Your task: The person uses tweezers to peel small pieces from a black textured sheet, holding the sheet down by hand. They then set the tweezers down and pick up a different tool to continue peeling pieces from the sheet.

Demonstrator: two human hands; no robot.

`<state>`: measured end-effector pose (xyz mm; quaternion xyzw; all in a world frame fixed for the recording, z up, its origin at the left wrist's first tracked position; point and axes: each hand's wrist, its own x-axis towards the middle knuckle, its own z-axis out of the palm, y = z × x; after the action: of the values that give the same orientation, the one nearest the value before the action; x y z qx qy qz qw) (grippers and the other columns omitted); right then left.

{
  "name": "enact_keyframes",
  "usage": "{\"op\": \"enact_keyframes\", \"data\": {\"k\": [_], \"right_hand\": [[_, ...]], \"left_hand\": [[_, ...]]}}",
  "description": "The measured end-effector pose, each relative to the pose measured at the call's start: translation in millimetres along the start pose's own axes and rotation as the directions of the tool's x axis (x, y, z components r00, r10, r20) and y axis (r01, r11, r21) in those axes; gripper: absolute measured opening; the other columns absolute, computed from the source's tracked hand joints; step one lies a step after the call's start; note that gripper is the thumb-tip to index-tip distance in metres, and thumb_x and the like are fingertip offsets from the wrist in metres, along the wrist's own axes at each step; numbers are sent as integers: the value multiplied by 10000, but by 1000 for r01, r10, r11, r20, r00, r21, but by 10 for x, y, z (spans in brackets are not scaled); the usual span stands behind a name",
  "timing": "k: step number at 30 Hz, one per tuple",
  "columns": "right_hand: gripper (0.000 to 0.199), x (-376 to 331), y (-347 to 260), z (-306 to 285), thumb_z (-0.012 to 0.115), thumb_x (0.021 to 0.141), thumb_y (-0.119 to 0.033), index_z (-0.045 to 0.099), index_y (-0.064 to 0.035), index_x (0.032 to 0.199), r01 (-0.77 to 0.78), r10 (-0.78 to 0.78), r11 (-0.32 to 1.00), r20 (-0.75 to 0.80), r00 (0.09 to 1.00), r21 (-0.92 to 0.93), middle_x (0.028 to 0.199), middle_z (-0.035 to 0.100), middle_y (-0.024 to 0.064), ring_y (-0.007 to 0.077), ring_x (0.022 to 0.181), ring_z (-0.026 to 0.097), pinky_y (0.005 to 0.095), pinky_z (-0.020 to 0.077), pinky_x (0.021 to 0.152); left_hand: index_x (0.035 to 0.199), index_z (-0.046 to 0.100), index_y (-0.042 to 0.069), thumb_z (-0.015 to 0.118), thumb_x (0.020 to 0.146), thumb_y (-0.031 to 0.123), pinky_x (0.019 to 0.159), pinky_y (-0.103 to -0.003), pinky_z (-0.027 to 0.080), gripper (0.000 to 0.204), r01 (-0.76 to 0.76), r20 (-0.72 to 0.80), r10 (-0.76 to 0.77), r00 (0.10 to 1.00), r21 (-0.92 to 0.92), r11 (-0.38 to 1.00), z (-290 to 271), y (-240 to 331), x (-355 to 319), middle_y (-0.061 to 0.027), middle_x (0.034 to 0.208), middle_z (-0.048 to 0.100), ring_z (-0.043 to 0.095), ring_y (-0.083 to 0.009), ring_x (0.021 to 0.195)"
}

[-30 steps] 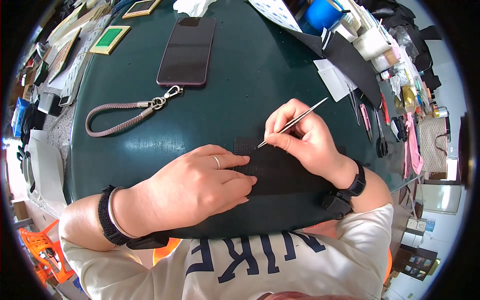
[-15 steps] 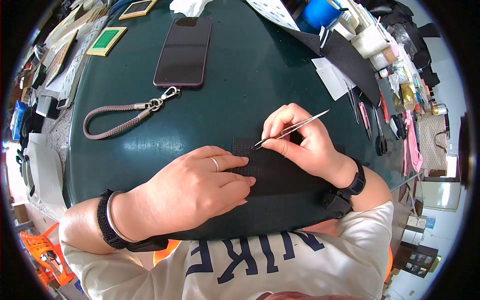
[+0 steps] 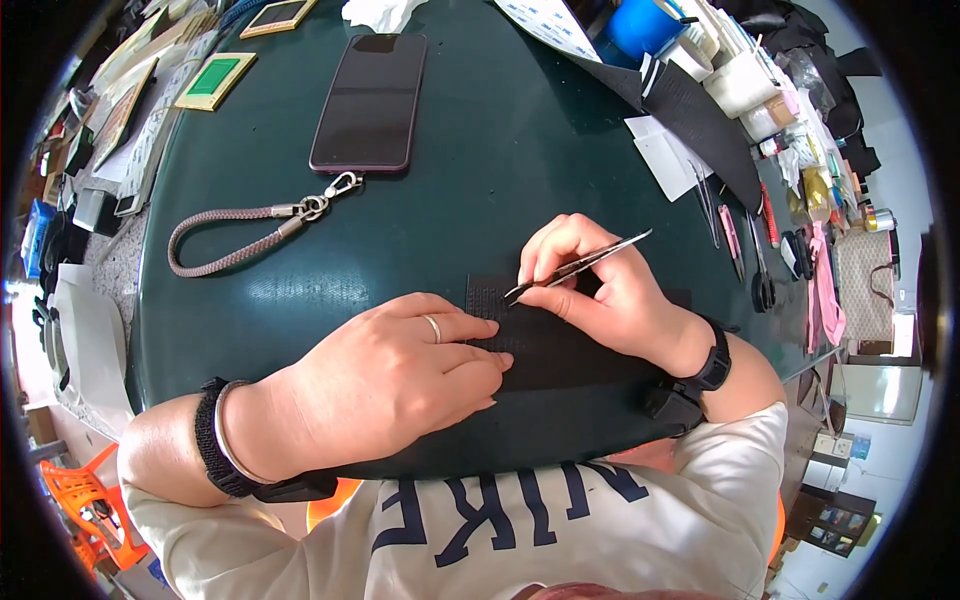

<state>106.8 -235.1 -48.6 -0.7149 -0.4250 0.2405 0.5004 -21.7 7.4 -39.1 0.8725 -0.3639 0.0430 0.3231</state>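
Note:
A black sheet (image 3: pixel 570 350) with rows of small cut marks toward its left end lies on the dark green table. My left hand (image 3: pixel 390 370) rests palm down, its fingers stretched out and the fingertips touching the sheet's left part. In my right hand (image 3: pixel 605 285) a pair of metal tweezers (image 3: pixel 610 252) is pinched between thumb and fingers. Their rear end points up to the right. The tips reach down to the marked area, just past my left fingertips. A small dark bit seems to be at the tips, too small to make out.
Beyond my hands lie a phone (image 3: pixel 370 105) and its braided wrist strap (image 3: pixel 225 240). To the right are a pink-handled tool (image 3: pixel 731 240), scissors (image 3: pixel 763 290), white cards (image 3: pixel 665 160) and a curved black sheet (image 3: pixel 705 130). A green-centred frame (image 3: pixel 215 82) sits far left.
The tweezers have turned a little in my right hand, their rear end now lower. The right fingers have shifted slightly to the left. My left hand stays almost in place.

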Motion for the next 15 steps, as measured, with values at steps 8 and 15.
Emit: {"op": "enact_keyframes", "data": {"k": [8, 15], "right_hand": [[250, 2, 52, 0, 774, 946, 13, 551, -87, 996, -25, 24, 999, 6, 1000, 34, 1001, 668, 44, 73, 820, 584, 239, 460, 723], [247, 25, 5, 12, 772, 947, 16, 554, -88, 997, -21, 22, 1000, 44, 999, -13, 1009, 668, 52, 75, 820, 582, 241, 466, 723]], "left_hand": [[982, 730, 66, 808, 908, 186, 969, -434, 574, 161, 0, -6, 0, 1000, -2, 1000, 5, -2, -7, -48, 1142, 797, 736, -281, 1156], [975, 728, 69, 810, 909, 190, 969, -432, 575, 160, 21, -2, -21, 1000, -23, 999, -4, 3, -1, -47, 1133, 801, 735, -278, 1164]]}}
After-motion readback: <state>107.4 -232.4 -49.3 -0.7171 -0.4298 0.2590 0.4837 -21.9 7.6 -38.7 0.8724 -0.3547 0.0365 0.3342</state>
